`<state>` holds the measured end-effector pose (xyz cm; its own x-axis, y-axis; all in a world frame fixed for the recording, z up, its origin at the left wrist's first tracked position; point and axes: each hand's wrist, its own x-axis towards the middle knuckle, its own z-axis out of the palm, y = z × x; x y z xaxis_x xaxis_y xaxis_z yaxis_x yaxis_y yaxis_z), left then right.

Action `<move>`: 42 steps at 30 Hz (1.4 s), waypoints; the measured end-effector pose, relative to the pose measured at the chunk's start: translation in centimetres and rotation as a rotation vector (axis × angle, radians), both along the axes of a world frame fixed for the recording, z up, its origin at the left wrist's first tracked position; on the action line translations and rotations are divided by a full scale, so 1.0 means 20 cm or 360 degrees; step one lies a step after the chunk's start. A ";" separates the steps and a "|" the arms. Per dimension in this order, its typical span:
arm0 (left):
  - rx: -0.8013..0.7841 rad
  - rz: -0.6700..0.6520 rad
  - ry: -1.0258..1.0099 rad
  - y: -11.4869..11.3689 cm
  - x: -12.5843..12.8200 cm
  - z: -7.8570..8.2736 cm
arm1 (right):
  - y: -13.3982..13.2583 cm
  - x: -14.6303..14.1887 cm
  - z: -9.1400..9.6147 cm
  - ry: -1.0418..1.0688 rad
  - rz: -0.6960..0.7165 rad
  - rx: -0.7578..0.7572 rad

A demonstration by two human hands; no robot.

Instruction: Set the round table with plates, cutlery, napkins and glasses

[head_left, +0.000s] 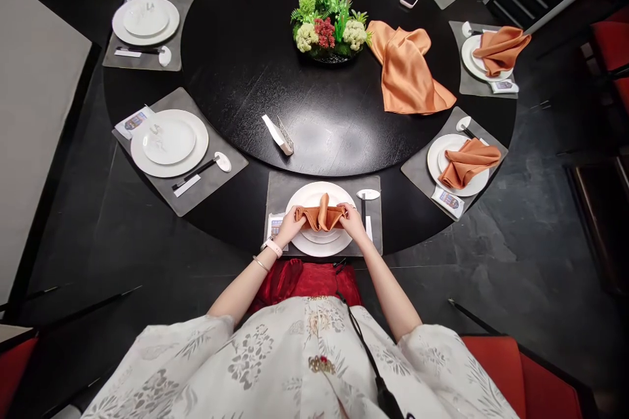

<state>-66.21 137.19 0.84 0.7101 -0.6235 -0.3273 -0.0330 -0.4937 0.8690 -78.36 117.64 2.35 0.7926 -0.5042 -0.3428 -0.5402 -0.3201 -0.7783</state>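
An orange cloth napkin [323,217], gathered into folds with one fold standing up in its middle, is stretched between my two hands over the plates. My left hand [291,224] pinches its left end, and my right hand [352,220] pinches its right end. Beneath the napkin lies a large white plate [322,250] with a smaller one on it, on a grey placemat [275,190]. Black chopsticks [363,209] and a white spoon [368,194] lie right of the plate. A printed packet [275,226] is partly covered by my left hand.
Loose orange napkins [410,75] lie beside a flower centrepiece [330,29] on the round black table [236,98]. A small card stand [279,135] is nearer me. Folded napkins [469,163] sit on plates at right. Left settings have bare plates [170,143]. Red chairs [515,373] flank me.
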 end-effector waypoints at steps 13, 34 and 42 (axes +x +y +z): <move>0.0211 -0.0073 -0.0393 0.08 -0.01 -0.08 | -0.13 0.21 0.16 0.0624 0.0372 -0.0047; 0.0162 -0.0155 -0.0315 0.07 0.00 -0.09 | 0.21 0.58 0.11 0.1063 0.0400 -0.0530; 0.0037 -0.0145 -0.0344 0.11 0.13 -0.02 | -0.09 0.42 0.16 0.0696 0.0111 -0.0317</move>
